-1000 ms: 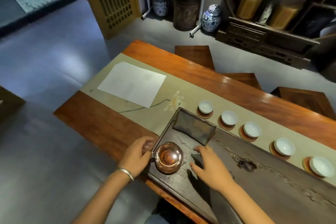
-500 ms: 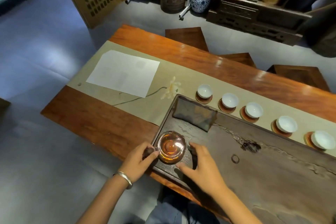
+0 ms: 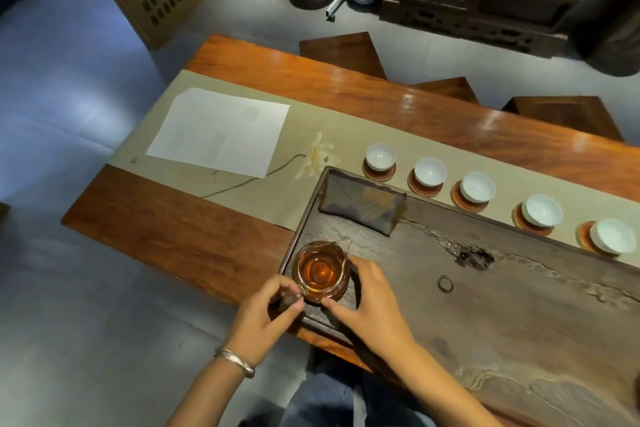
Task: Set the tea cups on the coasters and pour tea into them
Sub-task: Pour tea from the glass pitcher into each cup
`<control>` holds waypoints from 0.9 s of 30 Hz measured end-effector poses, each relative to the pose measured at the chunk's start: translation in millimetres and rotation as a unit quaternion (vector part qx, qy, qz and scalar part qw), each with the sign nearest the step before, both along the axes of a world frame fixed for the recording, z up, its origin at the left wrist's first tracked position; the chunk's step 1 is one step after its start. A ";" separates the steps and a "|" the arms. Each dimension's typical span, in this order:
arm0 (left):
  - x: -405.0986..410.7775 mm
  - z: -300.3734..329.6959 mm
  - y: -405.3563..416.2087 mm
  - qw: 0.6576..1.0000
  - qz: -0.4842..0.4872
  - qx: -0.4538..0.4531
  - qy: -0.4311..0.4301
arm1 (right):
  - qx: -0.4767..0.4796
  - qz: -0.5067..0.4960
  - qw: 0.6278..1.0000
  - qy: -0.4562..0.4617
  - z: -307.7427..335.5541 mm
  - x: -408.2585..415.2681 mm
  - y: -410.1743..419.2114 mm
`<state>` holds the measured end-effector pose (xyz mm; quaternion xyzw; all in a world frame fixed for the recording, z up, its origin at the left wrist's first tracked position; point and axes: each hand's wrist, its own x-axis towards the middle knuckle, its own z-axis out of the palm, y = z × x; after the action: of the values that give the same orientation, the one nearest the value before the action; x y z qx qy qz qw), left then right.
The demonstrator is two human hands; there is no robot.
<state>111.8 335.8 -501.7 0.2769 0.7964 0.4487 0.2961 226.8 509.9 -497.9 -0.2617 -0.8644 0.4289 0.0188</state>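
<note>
tea sits amber in the glass pitcher (image 3: 321,272), which stands at the near left corner of the dark tea tray (image 3: 502,315), right in front of me. my left hand (image 3: 263,317) pinches its handle between thumb and forefinger, closed on it; the handle itself is hidden under my fingers. my right hand (image 3: 369,305) lies loosely curved against the pitcher's right side, fingertips touching the glass low down, steadying rather than gripping.

the step in hand, as i judge it, is lifting the pitcher to pour. to do it well i should raise it level, keep the right hand as a guard until the weight is sure in the left, and carry it slowly, since the tea stands fairly high in the glass.

the pitcher stands upright, its long axis vertical, its spout (image 3: 344,243) pointing away from me and a little right, toward the row of cups.

beyond the tray's far edge, five white tea cups already sit on their coasters along the cloth runner (image 3: 311,191), from the leftmost cup (image 3: 380,157) to the rightmost cup (image 3: 611,236). all look empty. the leftmost is nearest the spout, so i would begin there.
</note>
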 end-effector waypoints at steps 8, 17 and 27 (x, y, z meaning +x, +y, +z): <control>-0.1 -0.1 3.3 0.998 0.036 0.015 -0.040 | 0.003 0.007 1.000 0.007 -4.5 -1.6 2.3; 4.7 -5.7 8.1 0.997 0.007 -0.059 0.056 | 0.011 -0.013 1.000 0.015 -6.1 -4.8 -2.2; 5.6 -10.1 10.8 1.000 0.026 -0.001 0.010 | 0.019 -0.022 0.999 0.021 -3.8 -3.6 -4.1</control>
<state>117.4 346.6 -511.8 0.2604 0.8069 0.4522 0.2769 223.2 505.8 -501.7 -0.2715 -0.8657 0.4174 0.0515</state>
